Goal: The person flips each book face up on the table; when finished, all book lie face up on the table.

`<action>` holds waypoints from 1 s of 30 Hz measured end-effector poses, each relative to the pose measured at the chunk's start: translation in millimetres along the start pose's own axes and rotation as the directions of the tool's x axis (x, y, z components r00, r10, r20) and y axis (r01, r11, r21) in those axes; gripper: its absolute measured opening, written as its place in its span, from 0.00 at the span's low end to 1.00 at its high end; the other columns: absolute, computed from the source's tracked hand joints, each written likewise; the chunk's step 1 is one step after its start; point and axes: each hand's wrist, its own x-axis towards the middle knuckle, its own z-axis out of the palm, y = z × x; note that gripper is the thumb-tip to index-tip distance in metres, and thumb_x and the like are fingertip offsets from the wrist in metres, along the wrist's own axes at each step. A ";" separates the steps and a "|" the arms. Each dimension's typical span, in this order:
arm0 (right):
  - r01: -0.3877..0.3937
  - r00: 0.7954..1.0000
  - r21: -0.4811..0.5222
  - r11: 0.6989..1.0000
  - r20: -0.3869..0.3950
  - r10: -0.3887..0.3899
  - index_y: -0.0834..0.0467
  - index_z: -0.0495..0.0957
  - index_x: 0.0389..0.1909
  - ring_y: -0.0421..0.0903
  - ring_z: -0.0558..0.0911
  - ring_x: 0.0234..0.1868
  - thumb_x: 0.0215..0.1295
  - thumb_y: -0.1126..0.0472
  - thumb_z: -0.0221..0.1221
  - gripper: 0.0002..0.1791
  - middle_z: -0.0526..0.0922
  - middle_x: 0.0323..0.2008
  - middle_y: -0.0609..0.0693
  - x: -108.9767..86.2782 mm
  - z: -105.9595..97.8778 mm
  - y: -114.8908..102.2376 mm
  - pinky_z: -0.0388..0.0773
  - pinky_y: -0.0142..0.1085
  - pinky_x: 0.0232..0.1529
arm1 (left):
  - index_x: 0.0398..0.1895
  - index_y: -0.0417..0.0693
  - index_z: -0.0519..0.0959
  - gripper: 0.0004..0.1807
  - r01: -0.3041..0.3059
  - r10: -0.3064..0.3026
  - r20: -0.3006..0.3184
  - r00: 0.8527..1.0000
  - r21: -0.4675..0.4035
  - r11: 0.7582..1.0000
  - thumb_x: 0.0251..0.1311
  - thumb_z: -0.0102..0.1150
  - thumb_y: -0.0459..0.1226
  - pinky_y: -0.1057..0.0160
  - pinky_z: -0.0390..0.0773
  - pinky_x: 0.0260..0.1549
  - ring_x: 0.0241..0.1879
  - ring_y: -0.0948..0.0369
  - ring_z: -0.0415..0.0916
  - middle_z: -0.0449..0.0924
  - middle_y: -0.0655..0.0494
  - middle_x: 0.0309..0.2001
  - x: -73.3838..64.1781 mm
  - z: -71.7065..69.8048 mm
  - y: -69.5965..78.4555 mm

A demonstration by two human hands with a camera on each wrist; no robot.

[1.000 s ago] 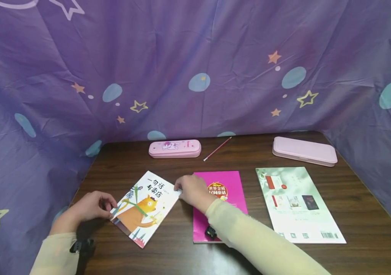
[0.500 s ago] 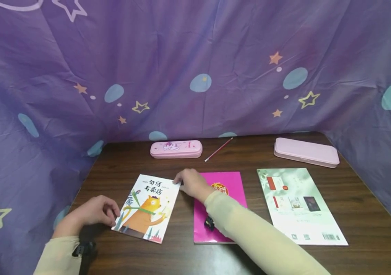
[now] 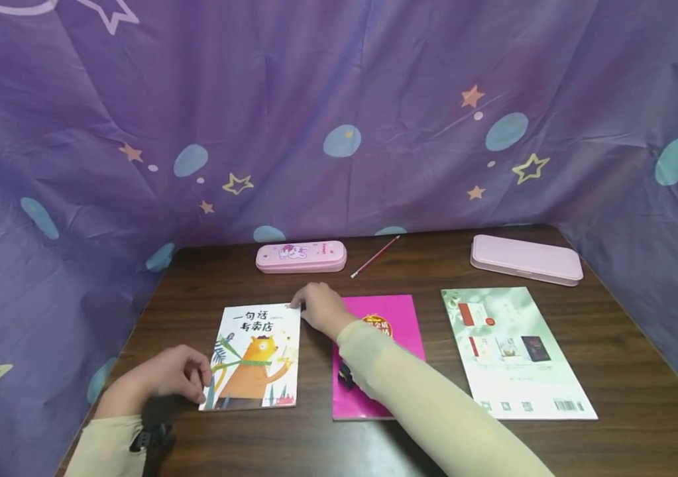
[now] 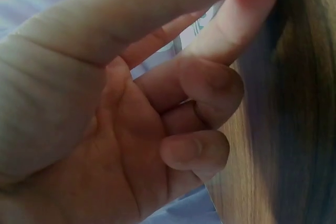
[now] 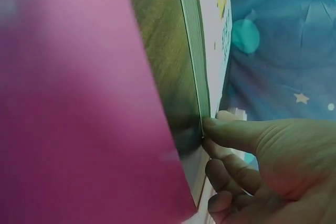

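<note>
A white picture book (image 3: 253, 381) with an orange bear on its cover lies on the left part of the wooden table, roughly squared to the front edge. My right hand (image 3: 322, 308) pinches its top right corner; the right wrist view shows thumb and fingertips at the corner of the page block (image 5: 195, 40). At the lower left corner, my left hand (image 3: 174, 374) holds the book between thumb and index finger, though the left wrist view mostly hides that contact. Beneath my right forearm lies a magenta book (image 3: 389, 308), partly covered.
A pale green book (image 3: 511, 391) lies on the right of the table (image 3: 243, 447). Toward the back are a pink rabbit pencil case (image 3: 301, 258), a red pencil (image 3: 376, 256) and a plain pink case (image 3: 526, 258). Purple star-patterned cloth (image 3: 279, 99) encloses the back and sides.
The picture book has turned counterclockwise from a slant to nearly straight, and shifted slightly left. My right hand has moved up and left with its corner; my left hand has shifted slightly down.
</note>
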 end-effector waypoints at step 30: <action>-0.086 0.992 -0.021 0.996 -0.094 0.083 0.53 0.88 0.48 0.56 0.81 0.56 0.61 0.59 0.72 0.14 0.86 0.52 0.54 -92.7 -56.3 36.7 0.75 0.51 0.61 | 0.51 0.48 0.86 0.15 0.188 -0.037 -0.472 0.881 0.277 0.942 0.62 0.69 0.39 0.57 0.75 0.32 0.37 0.56 0.77 0.85 0.50 0.46 52.6 3.3 70.3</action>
